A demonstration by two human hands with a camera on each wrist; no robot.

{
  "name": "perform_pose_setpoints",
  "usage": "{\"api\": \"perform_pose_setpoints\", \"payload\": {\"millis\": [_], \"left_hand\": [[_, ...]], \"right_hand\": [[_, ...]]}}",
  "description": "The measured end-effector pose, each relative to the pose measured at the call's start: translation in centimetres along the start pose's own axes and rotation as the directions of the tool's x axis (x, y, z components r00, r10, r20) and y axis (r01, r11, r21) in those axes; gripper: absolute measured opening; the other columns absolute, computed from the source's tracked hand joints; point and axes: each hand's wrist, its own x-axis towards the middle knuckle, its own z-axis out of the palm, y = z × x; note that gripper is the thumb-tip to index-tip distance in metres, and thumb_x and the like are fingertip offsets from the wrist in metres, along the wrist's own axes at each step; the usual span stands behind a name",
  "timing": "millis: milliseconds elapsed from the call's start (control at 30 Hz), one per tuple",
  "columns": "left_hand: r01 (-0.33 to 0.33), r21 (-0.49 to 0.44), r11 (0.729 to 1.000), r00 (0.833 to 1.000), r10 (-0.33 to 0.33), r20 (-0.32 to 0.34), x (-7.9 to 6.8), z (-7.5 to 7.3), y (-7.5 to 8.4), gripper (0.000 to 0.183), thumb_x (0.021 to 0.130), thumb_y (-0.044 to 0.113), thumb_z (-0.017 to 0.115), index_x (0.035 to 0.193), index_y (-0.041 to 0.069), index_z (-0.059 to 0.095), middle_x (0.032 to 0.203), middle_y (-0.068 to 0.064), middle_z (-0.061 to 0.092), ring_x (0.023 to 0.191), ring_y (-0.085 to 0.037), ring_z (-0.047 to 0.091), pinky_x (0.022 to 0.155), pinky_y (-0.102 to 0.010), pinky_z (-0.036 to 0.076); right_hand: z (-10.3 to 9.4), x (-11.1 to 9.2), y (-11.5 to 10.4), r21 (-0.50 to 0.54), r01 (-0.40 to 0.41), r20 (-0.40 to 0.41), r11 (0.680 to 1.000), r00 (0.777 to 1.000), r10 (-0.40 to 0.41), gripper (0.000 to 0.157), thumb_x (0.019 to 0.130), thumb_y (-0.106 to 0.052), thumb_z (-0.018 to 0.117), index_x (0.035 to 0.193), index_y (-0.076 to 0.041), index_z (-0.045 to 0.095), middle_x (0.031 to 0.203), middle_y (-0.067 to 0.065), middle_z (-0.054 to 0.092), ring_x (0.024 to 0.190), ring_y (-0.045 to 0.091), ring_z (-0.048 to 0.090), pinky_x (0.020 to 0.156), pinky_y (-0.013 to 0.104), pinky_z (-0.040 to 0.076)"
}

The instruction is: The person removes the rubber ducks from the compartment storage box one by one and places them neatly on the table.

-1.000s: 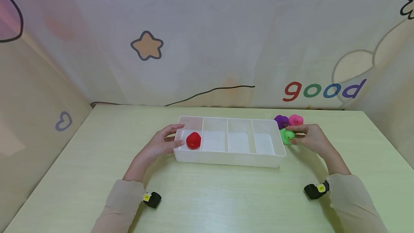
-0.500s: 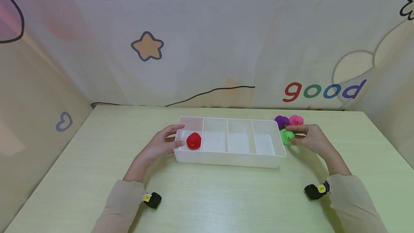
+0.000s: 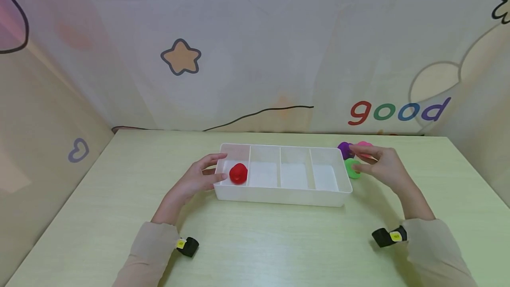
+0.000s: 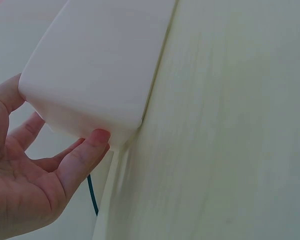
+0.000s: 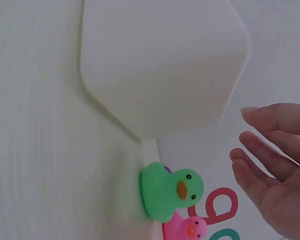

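A long white tray (image 3: 279, 196) with several compartments lies mid-table. My left hand (image 3: 201, 174) holds its left end, fingers and thumb spread across the short side; the left wrist view shows the fingertips against the tray's outer wall. Inside the leftmost compartment sits a red toy duck (image 3: 238, 173). Off the tray's right end stand a green rubber duck (image 5: 162, 192), a purple one (image 3: 344, 149) and a pink one (image 5: 185, 229). My right hand (image 3: 384, 165) hovers over these ducks, partly covering them in the head view. Its fingers (image 5: 275, 117) are parted with nothing between them, apart from the green duck.
The pale wood table (image 3: 255, 242) meets a printed cloth backdrop (image 3: 255, 56) just behind the tray and ducks. Side cloths rise left and right. A black wrist camera (image 3: 187, 247) hangs at the left cuff and another (image 3: 384, 237) at the right.
My right hand, earlier with its fingertips at the green duck, has risen slightly and moved back from it, its fingers now more spread. The left hand and tray stay put.
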Motion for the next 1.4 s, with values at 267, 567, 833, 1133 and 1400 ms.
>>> {"api": "perform_pose_setpoints", "payload": {"millis": [267,567,833,1133,1400], "left_hand": [[-0.005,-0.001,1.000,1.000,0.005,0.002,-0.1,0.0,0.1,0.056,0.084,0.017,0.064,0.135,0.023,0.042,0.140,-0.010,0.032,0.126,-0.034,0.037,0.086,-0.042,0.048],[0.010,0.012,1.000,1.000,-0.010,-0.010,0.0,0.0,0.1,0.056,0.084,0.017,0.065,0.134,0.024,0.042,0.140,-0.010,0.032,0.125,-0.034,0.037,0.085,-0.042,0.049],[0.008,0.011,1.000,1.000,-0.007,-0.009,0.0,0.1,0.1,0.057,0.084,0.017,0.065,0.135,0.023,0.042,0.141,-0.011,0.031,0.125,-0.035,0.036,0.085,-0.042,0.049],[-0.005,0.008,1.000,1.000,0.005,-0.008,0.1,0.0,0.0,0.056,0.083,0.016,0.066,0.134,0.024,0.043,0.140,-0.010,0.032,0.125,-0.035,0.037,0.084,-0.042,0.049],[-0.009,-0.005,1.000,1.000,0.009,-0.003,0.0,0.0,0.1,0.057,0.084,0.015,0.065,0.135,0.023,0.042,0.140,-0.010,0.032,0.125,-0.034,0.037,0.085,-0.041,0.049]], "right_hand": [[0.8,-0.6,-2.2,0.043,0.056,-0.002,0.998,0.998,-0.056,0.050,0.082,-0.009,0.067,0.128,0.002,0.050,0.123,0.021,0.049,0.115,0.037,0.050,0.079,0.012,0.044],[2.4,-0.5,-4.1,0.083,0.191,0.024,0.978,0.981,-0.194,0.049,0.077,-0.005,0.071,0.122,0.005,0.054,0.120,0.022,0.055,0.109,0.036,0.054,0.084,0.019,0.045],[4.3,-0.2,-5.7,0.186,0.230,0.074,0.955,0.966,-0.248,0.049,0.076,0.002,0.070,0.122,0.007,0.053,0.122,0.024,0.054,0.112,0.038,0.052,0.082,0.027,0.048],[7.6,0.8,-7.9,0.225,0.257,0.130,0.940,0.948,-0.290,0.049,0.074,0.004,0.070,0.121,0.006,0.054,0.123,0.022,0.054,0.113,0.036,0.051,0.090,0.042,0.043],[10.3,1.1,-10.0,0.254,0.312,0.162,0.916,0.919,-0.358,0.048,0.073,0.007,0.070,0.119,0.007,0.055,0.123,0.020,0.054,0.113,0.036,0.051,0.091,0.043,0.043]]}}
